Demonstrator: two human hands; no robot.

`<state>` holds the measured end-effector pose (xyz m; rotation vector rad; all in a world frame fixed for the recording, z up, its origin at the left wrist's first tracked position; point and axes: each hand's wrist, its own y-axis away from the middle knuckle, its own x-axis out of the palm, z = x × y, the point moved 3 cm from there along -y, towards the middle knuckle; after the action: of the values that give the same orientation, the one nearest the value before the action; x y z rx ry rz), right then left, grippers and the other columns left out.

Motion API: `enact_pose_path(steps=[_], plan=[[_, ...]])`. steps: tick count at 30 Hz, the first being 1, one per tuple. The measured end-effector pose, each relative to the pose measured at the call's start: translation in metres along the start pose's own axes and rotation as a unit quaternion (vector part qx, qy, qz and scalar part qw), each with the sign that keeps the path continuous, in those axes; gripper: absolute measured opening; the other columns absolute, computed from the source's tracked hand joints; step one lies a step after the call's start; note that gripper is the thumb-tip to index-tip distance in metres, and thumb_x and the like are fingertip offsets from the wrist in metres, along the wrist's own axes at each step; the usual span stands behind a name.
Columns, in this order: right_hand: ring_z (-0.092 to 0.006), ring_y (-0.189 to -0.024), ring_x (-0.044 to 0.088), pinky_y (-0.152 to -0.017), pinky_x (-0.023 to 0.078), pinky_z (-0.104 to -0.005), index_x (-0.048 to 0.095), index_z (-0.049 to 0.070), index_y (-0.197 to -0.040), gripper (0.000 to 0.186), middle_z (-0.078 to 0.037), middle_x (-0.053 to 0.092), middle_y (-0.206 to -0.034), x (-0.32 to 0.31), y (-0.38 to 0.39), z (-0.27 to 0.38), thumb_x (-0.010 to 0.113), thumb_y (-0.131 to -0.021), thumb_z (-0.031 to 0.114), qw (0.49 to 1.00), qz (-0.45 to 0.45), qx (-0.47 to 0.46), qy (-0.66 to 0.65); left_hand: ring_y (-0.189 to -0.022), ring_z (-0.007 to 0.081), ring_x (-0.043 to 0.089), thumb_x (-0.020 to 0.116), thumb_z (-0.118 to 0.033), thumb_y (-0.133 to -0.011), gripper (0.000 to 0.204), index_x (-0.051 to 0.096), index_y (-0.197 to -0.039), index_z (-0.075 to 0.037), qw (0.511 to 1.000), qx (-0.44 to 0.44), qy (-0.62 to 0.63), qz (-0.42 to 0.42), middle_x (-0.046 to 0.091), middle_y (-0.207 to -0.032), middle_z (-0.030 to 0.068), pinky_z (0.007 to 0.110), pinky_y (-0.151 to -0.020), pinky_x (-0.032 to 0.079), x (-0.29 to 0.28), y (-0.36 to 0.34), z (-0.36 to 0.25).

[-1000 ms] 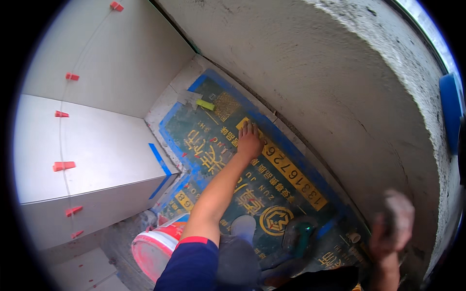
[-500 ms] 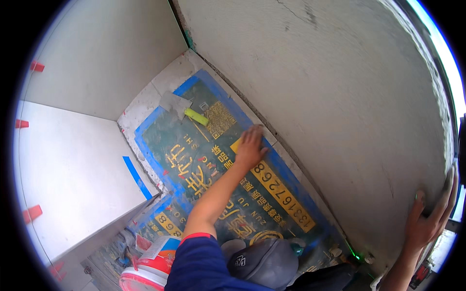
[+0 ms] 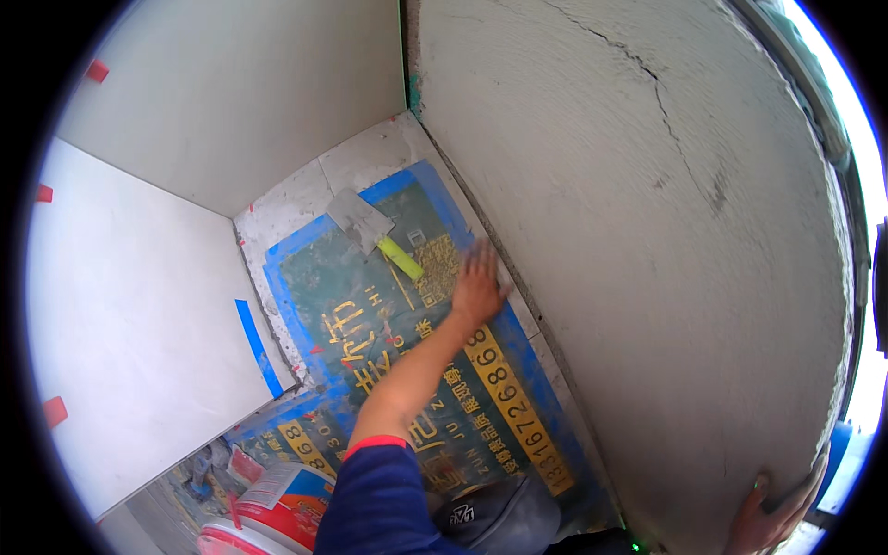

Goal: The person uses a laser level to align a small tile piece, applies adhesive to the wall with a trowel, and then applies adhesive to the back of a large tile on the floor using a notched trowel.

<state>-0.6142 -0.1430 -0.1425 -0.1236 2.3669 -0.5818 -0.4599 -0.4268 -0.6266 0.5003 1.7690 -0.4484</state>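
Grey plaster wall (image 3: 629, 268) by the right hand (image 3: 772, 520), printed green sheet (image 3: 474, 400) under the left hand (image 3: 478, 285).
Left fingers reach out loosely, holding nothing visible; right thumb stands apart from its fingers at the wall's edge. Beyond the left hand and leftward lies a trowel (image 3: 363, 220); nearer the body, left of that arm, sits a red bucket (image 3: 294, 511).

White glare burns at right, fisheye curvature bends the wall (image 3: 629, 277), and corners fall black.
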Motion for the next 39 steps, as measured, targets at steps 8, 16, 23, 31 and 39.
enact_pose_path(steps=[8, 16, 23, 31, 39], plan=[[-0.0363, -0.096, 0.064, -0.08, 0.054, -0.0421, 0.052, -0.005, -0.123, 0.074, -0.02, 0.061, -0.113, -0.008, -0.016, 0.017, 0.062, -0.082, 0.057, 1.0, -0.016, -0.003, -0.007, -0.144, 0.0283, 0.009, 0.029, -0.059, -0.093, 0.08, 0.019, -0.147, -0.001, 0.986, -0.103, -0.122, 0.04, 0.015, -0.155, 0.0148, 0.044, -0.116, 0.002, -0.029, -0.096, 0.093], [-0.0374, -0.101, 0.061, -0.083, 0.052, -0.0442, 0.048, -0.003, -0.125, 0.081, -0.021, 0.057, -0.118, -0.003, -0.014, 0.015, 0.067, -0.077, 0.059, 1.0, -0.012, 0.003, -0.004, -0.144, 0.0266, 0.01, 0.031, -0.054, -0.095, 0.073, 0.019, -0.148, -0.005, 0.97, -0.19, -0.149, 0.019, 0.015, -0.155, 0.0109, 0.046, -0.116, 0.002, -0.05, -0.159, 0.16], [-0.0373, -0.105, 0.059, -0.087, 0.051, -0.0457, 0.045, -0.002, -0.127, 0.087, -0.021, 0.056, -0.12, -0.001, -0.009, 0.009, 0.07, -0.072, 0.062, 1.0, 0.02, 0.007, 0.018, -0.144, 0.0251, 0.01, 0.038, -0.054, -0.092, 0.075, 0.021, -0.148, -0.006, 0.991, -0.114, -0.071, 0.015, 0.017, -0.155, 0.0093, 0.046, -0.116, 0.005, -0.034, -0.176, 0.176], [-0.0382, -0.107, 0.056, -0.089, 0.048, -0.0486, 0.046, 0.002, -0.126, 0.086, -0.02, 0.055, -0.12, -0.001, -0.008, 0.006, 0.074, -0.069, 0.059, 0.998, 0.045, 0.044, -0.002, -0.145, 0.0265, 0.006, 0.068, -0.068, -0.063, 0.117, 0.017, -0.148, -0.006, 0.97, -0.171, -0.111, 0.136, 0.014, -0.156, 0.0089, 0.044, -0.116, 0.004, -0.082, -0.212, 0.191], [-0.0394, -0.107, 0.056, -0.089, 0.048, -0.0498, 0.043, 0.001, -0.127, 0.088, -0.02, 0.054, -0.12, 0.002, -0.014, 0.011, 0.077, -0.067, 0.056, 0.997, 0.064, 0.034, -0.021, -0.144, 0.0303, 0.007, 0.071, -0.062, -0.064, 0.119, 0.012, -0.149, -0.004, 0.969, -0.204, -0.038, 0.137, 0.009, -0.156, 0.0145, 0.044, -0.116, 0.011, -0.067, -0.211, 0.199]])
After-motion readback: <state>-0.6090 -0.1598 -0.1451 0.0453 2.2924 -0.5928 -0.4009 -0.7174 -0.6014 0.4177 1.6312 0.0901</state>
